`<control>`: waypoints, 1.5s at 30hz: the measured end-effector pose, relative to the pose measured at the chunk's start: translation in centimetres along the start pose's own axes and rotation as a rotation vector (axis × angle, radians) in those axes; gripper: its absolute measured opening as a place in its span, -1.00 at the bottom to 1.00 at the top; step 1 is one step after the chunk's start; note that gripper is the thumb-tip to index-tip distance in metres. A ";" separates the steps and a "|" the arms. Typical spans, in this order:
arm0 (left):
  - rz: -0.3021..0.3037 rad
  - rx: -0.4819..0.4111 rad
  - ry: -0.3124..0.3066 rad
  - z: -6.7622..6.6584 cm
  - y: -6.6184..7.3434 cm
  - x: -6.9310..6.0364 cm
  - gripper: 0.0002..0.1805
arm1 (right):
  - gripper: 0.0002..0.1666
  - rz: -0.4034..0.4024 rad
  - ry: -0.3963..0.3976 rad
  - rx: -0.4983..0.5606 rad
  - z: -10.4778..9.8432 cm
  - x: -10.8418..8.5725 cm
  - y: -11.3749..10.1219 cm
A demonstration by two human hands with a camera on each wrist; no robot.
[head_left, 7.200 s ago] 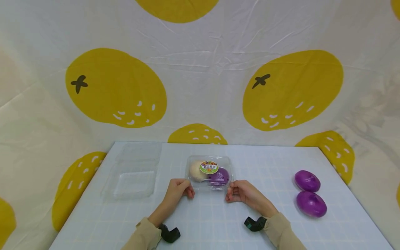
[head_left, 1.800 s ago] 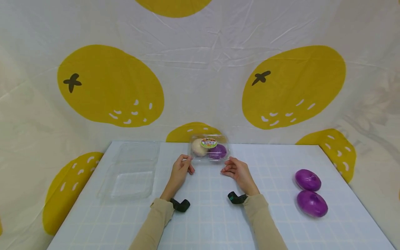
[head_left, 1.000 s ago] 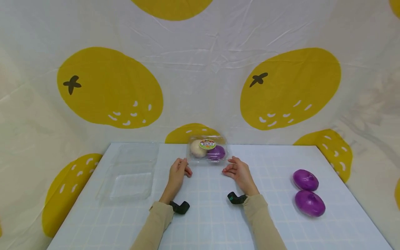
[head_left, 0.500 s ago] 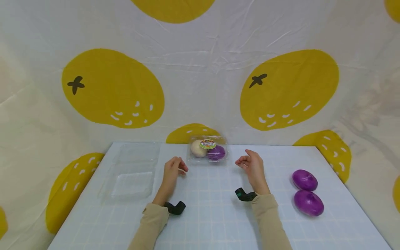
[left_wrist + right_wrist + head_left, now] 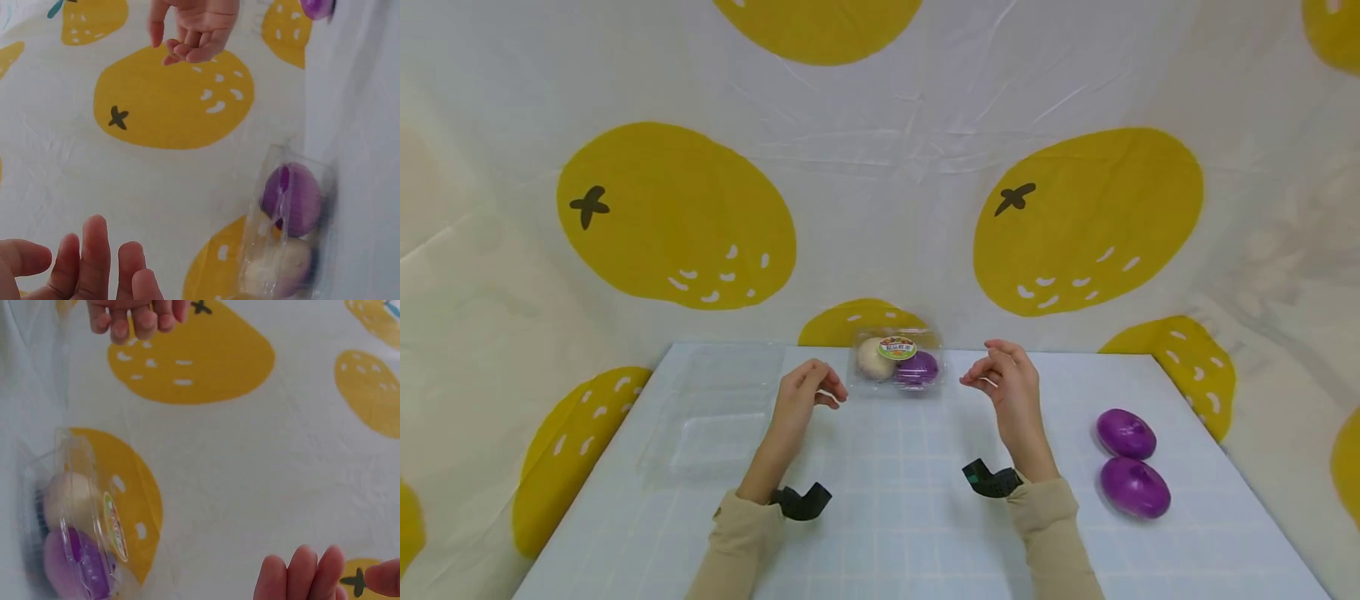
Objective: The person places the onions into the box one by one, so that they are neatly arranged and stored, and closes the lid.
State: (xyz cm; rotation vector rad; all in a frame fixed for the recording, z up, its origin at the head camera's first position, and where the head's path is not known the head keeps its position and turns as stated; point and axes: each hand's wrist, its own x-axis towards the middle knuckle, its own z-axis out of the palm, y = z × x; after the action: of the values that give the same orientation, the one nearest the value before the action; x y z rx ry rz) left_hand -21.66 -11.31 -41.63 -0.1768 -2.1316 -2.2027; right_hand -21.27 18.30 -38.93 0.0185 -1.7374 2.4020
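Note:
A clear plastic clamshell box (image 5: 934,379) with an oval fruit label (image 5: 897,348) stands closed at the table's back edge. Inside it lie a round cream-coloured vegetable (image 5: 874,360) and, to its right, a purple onion (image 5: 917,368). My left hand (image 5: 801,400) hovers left of the box, fingers loosely bent and holding nothing. To the right of the box my right hand (image 5: 1011,400) is raised, also bare, its fingers relaxed. Both wrist views show a gap between the hands and the box.
Two purple onions (image 5: 1126,433) sit one before the other on the right of the table (image 5: 895,517). An open clear plastic box (image 5: 722,442) lies at the left, its lid tipped back. A fruit-print cloth (image 5: 880,217) hangs behind.
The filled box was pushed from mid-table to the back edge. Since then my hands have let go, lifted and spread apart to either side. The onions at the right have stayed put.

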 end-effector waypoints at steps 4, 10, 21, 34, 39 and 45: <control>-0.016 0.081 -0.037 -1.7 1.5 -1.0 -0.65 | -0.78 -0.024 -0.054 -0.069 0.9 -0.6 -0.8; 0.036 0.179 -0.077 -5.0 2.8 -3.0 -0.61 | -0.76 -0.029 -0.161 -0.161 2.7 -1.1 -1.2; 0.116 0.312 -0.004 -11.8 2.6 -7.5 -0.60 | -0.72 -0.119 -0.468 -0.243 6.8 -3.1 1.2; -0.006 0.351 0.403 -18.8 0.9 -10.8 -0.61 | -0.44 0.011 -0.843 -0.242 10.6 -6.4 7.0; -0.092 0.261 0.438 -20.3 -0.6 -11.3 -0.70 | -0.28 0.193 -0.921 -0.215 11.8 -7.8 9.1; -0.129 -0.003 0.324 -21.6 -2.4 -11.6 -0.61 | -0.09 0.358 -0.951 -0.236 13.2 -9.0 11.2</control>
State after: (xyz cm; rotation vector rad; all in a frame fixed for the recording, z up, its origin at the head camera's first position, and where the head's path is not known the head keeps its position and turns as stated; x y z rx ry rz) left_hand -11.18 -33.16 -46.23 0.3058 -2.0091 -2.1238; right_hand -15.32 1.19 -46.30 1.0556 -2.5697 2.6013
